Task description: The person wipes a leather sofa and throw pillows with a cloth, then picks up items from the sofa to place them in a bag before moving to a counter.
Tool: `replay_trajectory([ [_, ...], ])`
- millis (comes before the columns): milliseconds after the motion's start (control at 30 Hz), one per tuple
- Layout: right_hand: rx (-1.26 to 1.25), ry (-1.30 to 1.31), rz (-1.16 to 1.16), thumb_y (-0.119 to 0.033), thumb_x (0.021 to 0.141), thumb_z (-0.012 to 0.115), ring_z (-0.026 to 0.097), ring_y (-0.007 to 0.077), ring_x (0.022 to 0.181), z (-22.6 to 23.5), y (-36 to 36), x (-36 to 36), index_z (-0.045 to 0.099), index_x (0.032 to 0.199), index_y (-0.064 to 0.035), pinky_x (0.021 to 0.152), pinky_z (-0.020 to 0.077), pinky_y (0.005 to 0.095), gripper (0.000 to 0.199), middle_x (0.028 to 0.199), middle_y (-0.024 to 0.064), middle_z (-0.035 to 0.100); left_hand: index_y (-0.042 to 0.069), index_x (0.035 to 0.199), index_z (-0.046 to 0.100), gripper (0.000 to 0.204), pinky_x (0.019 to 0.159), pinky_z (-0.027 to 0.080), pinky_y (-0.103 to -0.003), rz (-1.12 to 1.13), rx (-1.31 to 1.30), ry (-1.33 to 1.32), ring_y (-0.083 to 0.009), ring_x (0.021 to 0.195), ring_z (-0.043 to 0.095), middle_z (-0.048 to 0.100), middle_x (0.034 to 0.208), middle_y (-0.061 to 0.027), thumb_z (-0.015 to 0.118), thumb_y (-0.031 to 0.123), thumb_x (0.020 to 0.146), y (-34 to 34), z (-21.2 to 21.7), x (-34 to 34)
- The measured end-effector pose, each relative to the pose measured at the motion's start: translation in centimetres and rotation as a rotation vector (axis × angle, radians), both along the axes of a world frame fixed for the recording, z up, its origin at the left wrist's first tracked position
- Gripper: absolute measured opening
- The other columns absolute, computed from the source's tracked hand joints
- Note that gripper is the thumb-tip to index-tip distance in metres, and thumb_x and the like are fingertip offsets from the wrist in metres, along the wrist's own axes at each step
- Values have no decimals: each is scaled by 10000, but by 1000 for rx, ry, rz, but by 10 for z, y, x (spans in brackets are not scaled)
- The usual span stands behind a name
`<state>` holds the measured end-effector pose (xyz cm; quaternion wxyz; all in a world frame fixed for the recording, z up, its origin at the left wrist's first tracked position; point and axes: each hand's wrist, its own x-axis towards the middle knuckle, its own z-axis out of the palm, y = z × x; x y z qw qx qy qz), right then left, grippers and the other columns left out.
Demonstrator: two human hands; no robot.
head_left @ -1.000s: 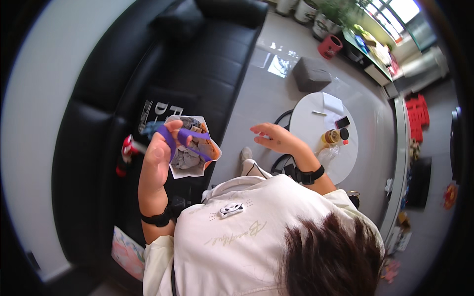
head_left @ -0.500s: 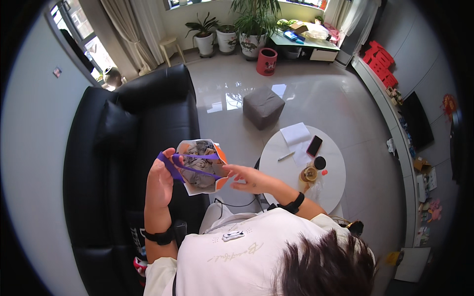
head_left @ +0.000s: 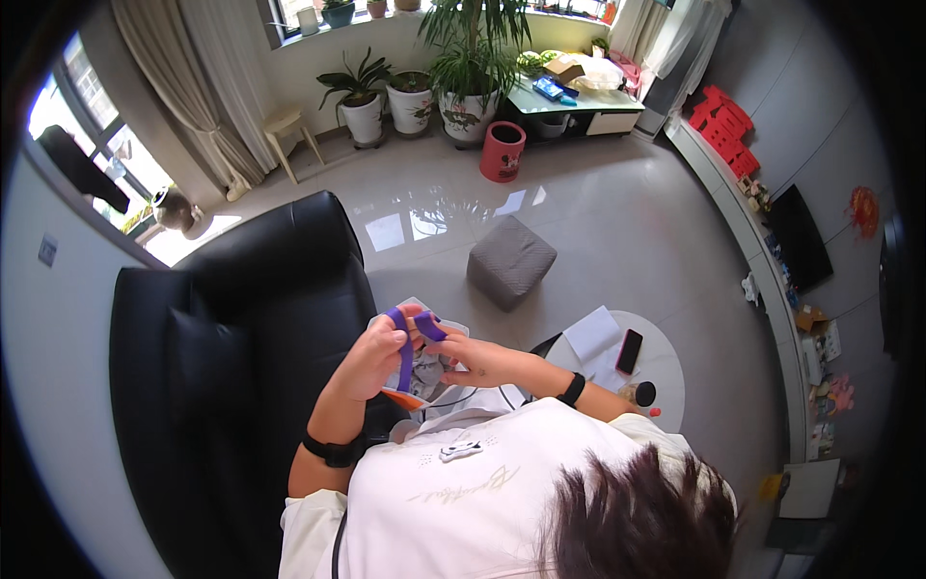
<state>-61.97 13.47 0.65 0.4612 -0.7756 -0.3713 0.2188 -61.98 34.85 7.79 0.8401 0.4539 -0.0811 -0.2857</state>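
A white-and-orange bag (head_left: 403, 399) sits in front of my body, with crumpled grey cloth-like stuff (head_left: 425, 369) inside it. Its purple ribbon handles (head_left: 405, 365) rise above the opening. My left hand (head_left: 368, 362) is closed around one ribbon, fingers bent at the bag's left side. Reaching in from the right, my right hand (head_left: 479, 357) pinches a purple ribbon close to the left fingertips. Both hands cover much of the bag's mouth, so its far wall and part of the contents are hidden.
To the left stands a black leather sofa (head_left: 280, 261). A round white table (head_left: 666, 386) at my right bears paper (head_left: 591, 334), a phone (head_left: 629, 352) and a dark-lidded jar (head_left: 645, 394). Ahead are a grey cube stool (head_left: 511, 262) and a red bin (head_left: 503, 152).
My left hand has moved right, nearer the right hand. My right hand has gone from the bag's side to a ribbon. The bag has turned, and the view has shifted.
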Motion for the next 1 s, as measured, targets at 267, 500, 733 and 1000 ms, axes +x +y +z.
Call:
replay_trajectory([
  [267, -100, 93, -344, -160, 772, 677, 554, 297, 980, 6, -39, 175, 423, 1263, -46, 795, 487, 326, 565, 1225, 191, 441, -12, 1262, 358, 551, 981, 354, -341, -107, 277, -89, -210, 1069, 499, 520, 1129, -138, 561, 296, 853, -4, -5, 196],
  [500, -174, -336, -340, -237, 639, 772, 341, 425, 1249, 3, -47, 342, 127, 1435, -87, 1019, 325, 437, 1036, 1402, 250, 233, -6, 1177, 456, 405, 827, 401, -250, -125, 558, -228, -135, 948, 490, 505, 1056, -60, 553, 219, 854, -45, 15, 353],
  [733, -425, -455, -482, -373, 559, 808, 172, 358, 1359, -33, -74, 484, 64, 1446, -77, 1100, 119, 466, 1195, 1474, 173, 151, 28, 940, 557, 225, 670, 403, -224, -304, 596, -450, -80, 760, 478, 531, 841, 9, 602, 236, 867, -89, 33, 501],
  [1000, -646, -427, -765, -427, 659, 676, 371, 284, 1212, -32, -129, 614, 346, 1319, -137, 1053, 195, 443, 793, 1252, 101, 424, 4, 928, 549, 176, 596, 426, -196, -692, 515, -525, -67, 693, 489, 540, 752, -8, 599, 164, 875, -160, 29, 675],
])
